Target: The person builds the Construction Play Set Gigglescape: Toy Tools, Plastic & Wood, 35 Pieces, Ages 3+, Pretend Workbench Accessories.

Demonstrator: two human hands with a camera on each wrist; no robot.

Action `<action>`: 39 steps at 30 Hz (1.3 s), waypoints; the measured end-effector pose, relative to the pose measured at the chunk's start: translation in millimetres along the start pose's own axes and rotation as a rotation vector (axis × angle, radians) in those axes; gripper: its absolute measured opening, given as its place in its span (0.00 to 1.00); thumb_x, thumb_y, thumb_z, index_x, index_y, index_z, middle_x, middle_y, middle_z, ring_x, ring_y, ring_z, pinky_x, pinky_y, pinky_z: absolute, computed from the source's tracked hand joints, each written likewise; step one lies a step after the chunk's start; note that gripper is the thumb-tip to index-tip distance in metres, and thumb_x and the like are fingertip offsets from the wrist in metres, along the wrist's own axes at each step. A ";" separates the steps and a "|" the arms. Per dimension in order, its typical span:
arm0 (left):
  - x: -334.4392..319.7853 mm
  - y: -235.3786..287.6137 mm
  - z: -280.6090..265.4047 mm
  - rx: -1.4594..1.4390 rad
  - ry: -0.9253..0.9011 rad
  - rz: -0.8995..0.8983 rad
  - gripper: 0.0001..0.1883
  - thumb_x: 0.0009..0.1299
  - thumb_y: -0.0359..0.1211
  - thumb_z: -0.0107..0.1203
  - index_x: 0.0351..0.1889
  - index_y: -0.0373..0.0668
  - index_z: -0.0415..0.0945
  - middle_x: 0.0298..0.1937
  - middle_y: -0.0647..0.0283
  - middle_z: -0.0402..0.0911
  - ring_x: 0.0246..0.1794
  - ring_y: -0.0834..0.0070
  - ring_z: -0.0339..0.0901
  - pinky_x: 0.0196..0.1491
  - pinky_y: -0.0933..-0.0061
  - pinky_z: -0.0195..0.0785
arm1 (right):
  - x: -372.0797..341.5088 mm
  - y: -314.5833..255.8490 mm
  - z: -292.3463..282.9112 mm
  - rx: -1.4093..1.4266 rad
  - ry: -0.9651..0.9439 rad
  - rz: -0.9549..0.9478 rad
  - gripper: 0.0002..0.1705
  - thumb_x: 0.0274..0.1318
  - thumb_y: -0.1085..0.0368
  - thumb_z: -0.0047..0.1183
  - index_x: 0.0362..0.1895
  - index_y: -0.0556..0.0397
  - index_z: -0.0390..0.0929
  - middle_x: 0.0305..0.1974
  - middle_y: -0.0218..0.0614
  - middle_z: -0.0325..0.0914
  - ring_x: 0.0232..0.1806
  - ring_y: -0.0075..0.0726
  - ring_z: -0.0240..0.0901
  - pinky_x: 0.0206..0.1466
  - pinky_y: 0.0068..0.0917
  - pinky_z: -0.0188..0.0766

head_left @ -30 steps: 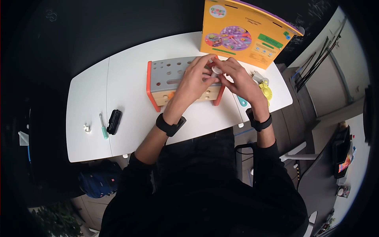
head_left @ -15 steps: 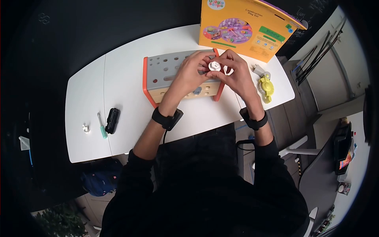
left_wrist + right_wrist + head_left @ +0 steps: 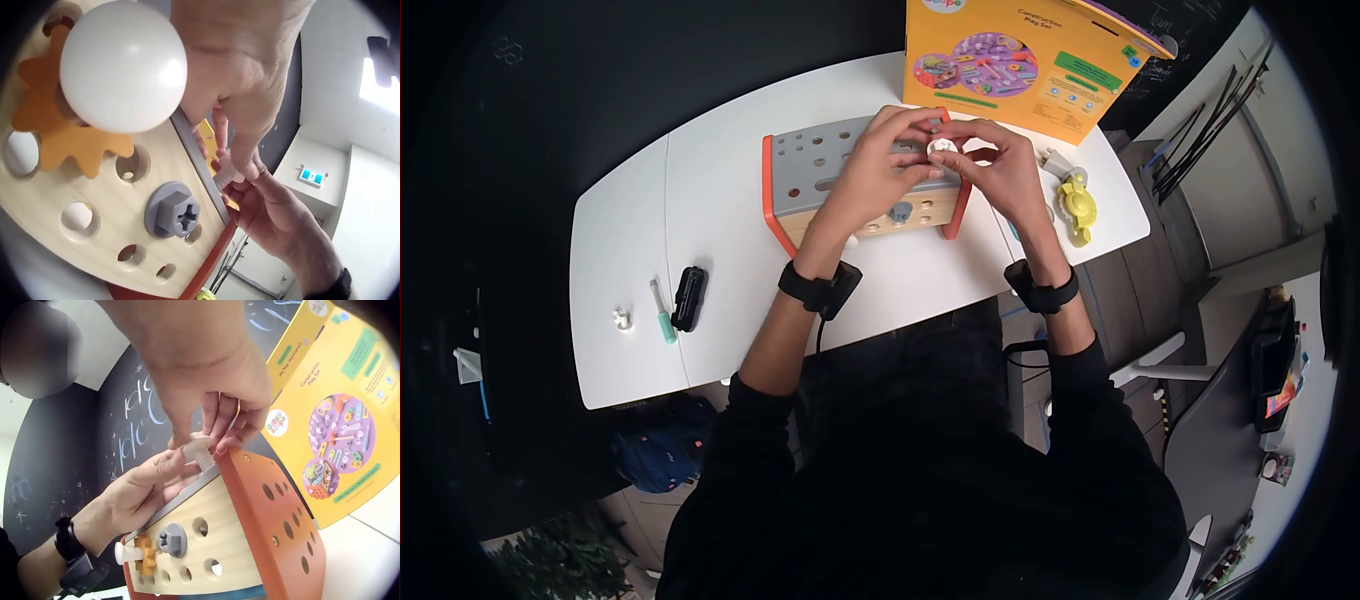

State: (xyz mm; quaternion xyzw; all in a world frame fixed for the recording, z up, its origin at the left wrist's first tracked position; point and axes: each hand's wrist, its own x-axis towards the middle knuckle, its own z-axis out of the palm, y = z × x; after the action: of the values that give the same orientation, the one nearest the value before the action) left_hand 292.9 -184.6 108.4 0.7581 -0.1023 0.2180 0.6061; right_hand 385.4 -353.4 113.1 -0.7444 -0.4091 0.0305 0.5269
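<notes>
Both hands meet over the far right corner of a toy workbench (image 3: 804,172) with a grey, holed top and red ends. Between them is a white threaded toy bolt (image 3: 201,452), its head up in the head view. My right hand (image 3: 1008,172) pinches the bolt's head between thumb and fingers. From the other side, my left hand (image 3: 870,170) holds it with its thumb at the head and its fingers curled around. The bolt's tip is close to the grey top's edge. On the wooden front are a grey bolt (image 3: 176,212), an orange gear (image 3: 37,112) and another white bolt (image 3: 125,65).
A yellow toy box (image 3: 1000,70) stands behind the workbench. Yellow toy pieces (image 3: 1078,205) lie to the right. At the left are a toy screwdriver (image 3: 665,322), a black case (image 3: 689,298) and a small white piece (image 3: 622,319) on the white table (image 3: 720,190).
The bolt has turned in the fingers: its side showed first, then its hexagonal head faced up. Both hands stay on it above the workbench. The head view has shifted slightly.
</notes>
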 end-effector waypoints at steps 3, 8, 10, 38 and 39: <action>0.8 -1.2 -1.8 -0.084 0.011 -0.035 0.31 0.59 0.19 0.69 0.62 0.39 0.73 0.54 0.60 0.71 0.53 0.69 0.80 0.58 0.65 0.80 | 0.8 1.7 5.1 0.059 0.081 -0.078 0.17 0.61 0.63 0.65 0.54 0.53 0.85 0.41 0.29 0.87 0.38 0.21 0.77 0.39 0.19 0.75; 2.5 -1.9 -3.4 0.015 0.076 -0.109 0.29 0.61 0.21 0.69 0.62 0.37 0.72 0.54 0.60 0.73 0.54 0.70 0.80 0.56 0.68 0.80 | -2.1 6.2 -2.7 0.314 -0.056 0.088 0.18 0.64 0.62 0.63 0.55 0.54 0.84 0.42 0.28 0.86 0.40 0.21 0.78 0.43 0.20 0.75; 3.6 -4.5 -3.5 0.029 0.076 -0.156 0.29 0.62 0.21 0.68 0.63 0.36 0.72 0.54 0.61 0.73 0.55 0.70 0.80 0.57 0.69 0.79 | -3.6 9.5 -2.6 0.302 -0.034 0.056 0.18 0.65 0.61 0.61 0.55 0.55 0.83 0.43 0.29 0.86 0.41 0.22 0.79 0.45 0.21 0.76; 0.5 0.1 -0.2 0.070 0.092 -0.058 0.24 0.69 0.19 0.58 0.64 0.34 0.71 0.60 0.56 0.72 0.60 0.66 0.78 0.58 0.67 0.81 | -6.1 2.0 -2.0 0.513 0.056 0.023 0.15 0.74 0.63 0.48 0.57 0.58 0.73 0.48 0.41 0.83 0.50 0.31 0.80 0.57 0.29 0.76; -1.2 2.5 2.8 0.123 0.077 -0.043 0.23 0.70 0.18 0.57 0.64 0.34 0.71 0.61 0.56 0.71 0.60 0.66 0.77 0.58 0.68 0.81 | -7.5 1.3 -0.7 0.461 0.039 0.045 0.15 0.74 0.62 0.48 0.58 0.58 0.73 0.50 0.42 0.83 0.49 0.31 0.80 0.57 0.29 0.76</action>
State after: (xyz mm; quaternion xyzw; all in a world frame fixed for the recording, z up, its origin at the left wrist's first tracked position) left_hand 291.4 -188.1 109.5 0.7870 -0.0489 0.2398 0.5664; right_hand 381.5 -358.9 109.4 -0.6137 -0.3641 0.1205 0.6901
